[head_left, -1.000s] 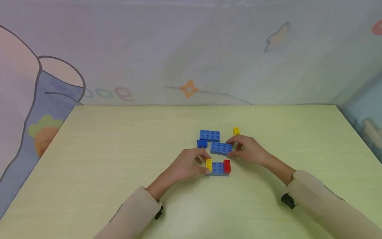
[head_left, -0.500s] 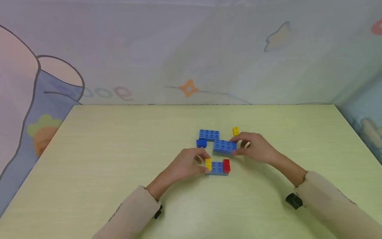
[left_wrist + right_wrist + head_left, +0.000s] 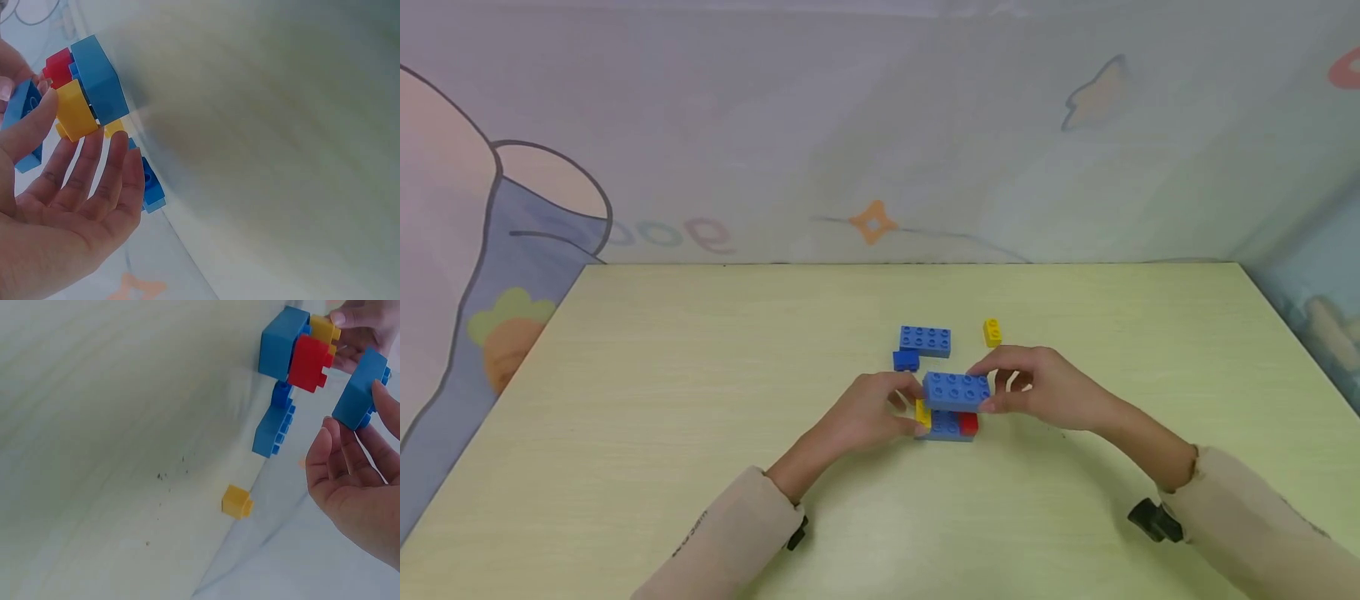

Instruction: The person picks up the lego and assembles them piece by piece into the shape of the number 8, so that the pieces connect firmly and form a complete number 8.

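Tabletop (image 3: pixel 700 375) of pale wood, with a printed backdrop (image 3: pixel 760 125) beyond its far edge. On the far side of the work, a long blue brick (image 3: pixel 925 340) lying flat, studs up, and a small dark-blue brick (image 3: pixel 906 361) at its near left corner, hard to tell whether touching. Farther right, apart from both, a lone yellow brick (image 3: pixel 992 332), just beyond the fingers of the right hand (image 3: pixel 1041 387). In the way above the base, at its two ends: a yellow brick (image 3: pixel 922 413) on the left and a red brick (image 3: pixel 968 424) on the right, both seated on a blue base brick (image 3: pixel 945 432) with bare studs between.

Between the two hands, over the far part of the base and apart from it in the wrist views: an upper blue brick (image 3: pixel 957 392), gripped at its right end by right thumb and fingers. Pinched by the left hand (image 3: pixel 876 412): the yellow brick at the base's left end.

Upper brick roughly level, studs upward, long axis running left to right, much like the base's. Yellow and red bricks set crosswise, pointing near to far.
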Tool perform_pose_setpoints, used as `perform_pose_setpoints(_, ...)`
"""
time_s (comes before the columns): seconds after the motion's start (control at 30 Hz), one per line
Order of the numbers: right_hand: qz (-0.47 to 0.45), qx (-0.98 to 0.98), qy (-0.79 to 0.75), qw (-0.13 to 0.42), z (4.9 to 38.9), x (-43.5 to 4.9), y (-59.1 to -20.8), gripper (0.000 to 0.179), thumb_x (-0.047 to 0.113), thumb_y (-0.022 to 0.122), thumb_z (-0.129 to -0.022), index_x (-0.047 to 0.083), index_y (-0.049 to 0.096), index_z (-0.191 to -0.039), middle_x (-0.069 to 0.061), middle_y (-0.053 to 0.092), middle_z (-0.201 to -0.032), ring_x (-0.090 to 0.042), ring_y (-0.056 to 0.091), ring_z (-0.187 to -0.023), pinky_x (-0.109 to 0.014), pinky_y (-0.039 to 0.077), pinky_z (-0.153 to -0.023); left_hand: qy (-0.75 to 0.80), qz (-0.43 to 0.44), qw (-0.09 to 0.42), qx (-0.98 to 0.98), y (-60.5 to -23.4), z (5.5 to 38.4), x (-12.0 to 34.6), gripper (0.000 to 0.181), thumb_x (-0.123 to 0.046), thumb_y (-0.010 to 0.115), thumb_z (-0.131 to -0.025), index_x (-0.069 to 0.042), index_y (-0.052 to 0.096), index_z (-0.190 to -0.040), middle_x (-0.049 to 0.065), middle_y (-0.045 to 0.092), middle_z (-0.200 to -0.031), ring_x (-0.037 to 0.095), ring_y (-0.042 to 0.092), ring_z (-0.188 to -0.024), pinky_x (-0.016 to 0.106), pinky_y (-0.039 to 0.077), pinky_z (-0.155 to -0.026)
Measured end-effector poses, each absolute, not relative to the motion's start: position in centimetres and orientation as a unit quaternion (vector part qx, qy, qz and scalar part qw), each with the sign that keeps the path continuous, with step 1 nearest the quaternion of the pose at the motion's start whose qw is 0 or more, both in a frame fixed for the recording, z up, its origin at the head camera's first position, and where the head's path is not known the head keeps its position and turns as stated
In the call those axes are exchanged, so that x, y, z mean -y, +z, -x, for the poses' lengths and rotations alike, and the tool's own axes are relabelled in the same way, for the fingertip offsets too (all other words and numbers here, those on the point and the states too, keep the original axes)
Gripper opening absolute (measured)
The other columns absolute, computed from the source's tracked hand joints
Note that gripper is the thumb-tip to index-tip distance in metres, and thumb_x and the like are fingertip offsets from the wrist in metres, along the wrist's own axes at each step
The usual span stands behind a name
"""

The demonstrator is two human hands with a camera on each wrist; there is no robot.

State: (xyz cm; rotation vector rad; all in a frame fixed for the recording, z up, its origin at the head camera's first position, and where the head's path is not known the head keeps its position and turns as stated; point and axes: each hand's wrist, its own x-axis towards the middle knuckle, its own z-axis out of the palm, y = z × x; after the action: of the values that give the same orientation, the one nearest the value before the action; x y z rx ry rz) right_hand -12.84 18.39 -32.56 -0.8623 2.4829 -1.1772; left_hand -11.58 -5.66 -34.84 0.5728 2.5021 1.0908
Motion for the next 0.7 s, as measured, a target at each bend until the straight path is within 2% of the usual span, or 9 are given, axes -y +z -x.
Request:
perform_pose_setpoints(0.33, 0.302, -0.849, -0.41, 0.138, 12.1, -17.9, -33.2, 0.031, 0.01, 0.071, -0.079, 0.002, 0.063, -0.108, -0.002, 0.061, -0.088, -0.014, 0.055, -0.074, -0.029, 0.048, -0.068, 0.385, -0.202, 0.174, -0.883, -34.9, 11.6, 5.7, 0.025, -0.013, 0.074, -0.077, -0.006, 0.062, -0.098, 0.004, 0.062, -0.098, 0.022, 0.057, -0.091, 0.031, 0.047, -0.076)
perform_pose_setpoints(0.7, 0.309, -0.85, -0.408, 0.122, 11.9, -17.7, -33.8, 0.031, 0.007, 0.072, -0.077, 0.001, 0.063, -0.106, -0.001, 0.061, -0.093, -0.013, 0.054, -0.075, -0.028, 0.049, -0.067, 0.385, -0.2, 0.176, -0.884, -34.9, 11.6, 5.6, 0.026, -0.013, 0.074, -0.077, -0.006, 0.062, -0.098, 0.002, 0.063, -0.096, 0.021, 0.058, -0.091, 0.03, 0.047, -0.075)
